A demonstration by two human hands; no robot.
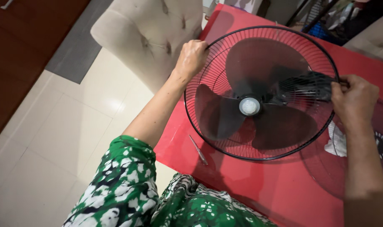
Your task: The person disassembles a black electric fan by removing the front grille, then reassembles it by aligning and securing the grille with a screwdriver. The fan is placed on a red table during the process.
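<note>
Fan: a round black wire fan guard point(225, 63) with dark three-blade propeller point(258, 113) and pale hub cap point(249, 106), held tilted above the red surface point(242, 185).
Left hand point(192, 56): fingers curled shut around the guard's rim at its upper left edge.
Right hand point(353, 101): closed on the rim at the opposite, right edge.
Key relation: the guard spans between both hands, each equally at the rim.
Nearby: a slim screwdriver point(198, 150) lies on the surface below the guard, nearer the left hand; a beige padded chair point(153, 29) stands behind.
</note>
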